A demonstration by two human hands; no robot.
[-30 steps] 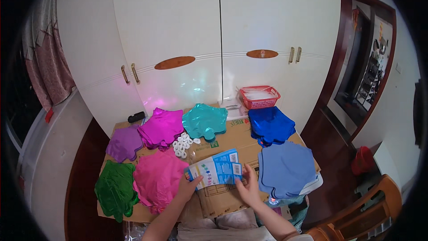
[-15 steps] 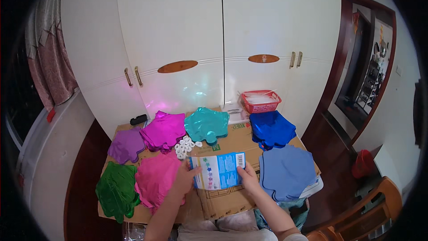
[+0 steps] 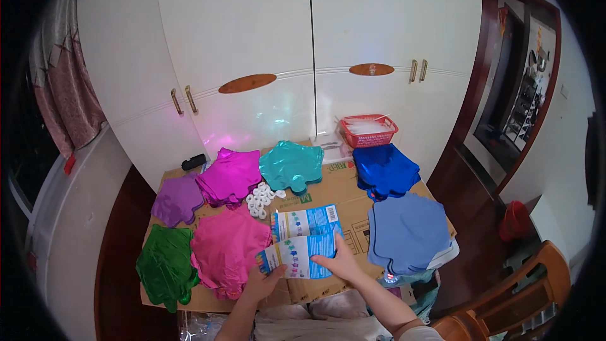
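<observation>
Left hand [image 3: 262, 285] pinching blue-white packet [image 3: 299, 256] at eight o'clock, right hand [image 3: 343, 261] pinching at three, over cardboard [image 3: 347, 194]; second packet [image 3: 305, 220] showing at twelve. Held packet likely feeling light, thin, bendy, slippery; opposite edges probably giving safest grip.

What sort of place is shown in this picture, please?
Probably a room in a home, used as a workspace: tall white cupboard doors, a curtain, and cardboard bearing stacks of shiny foil shapes.
</observation>
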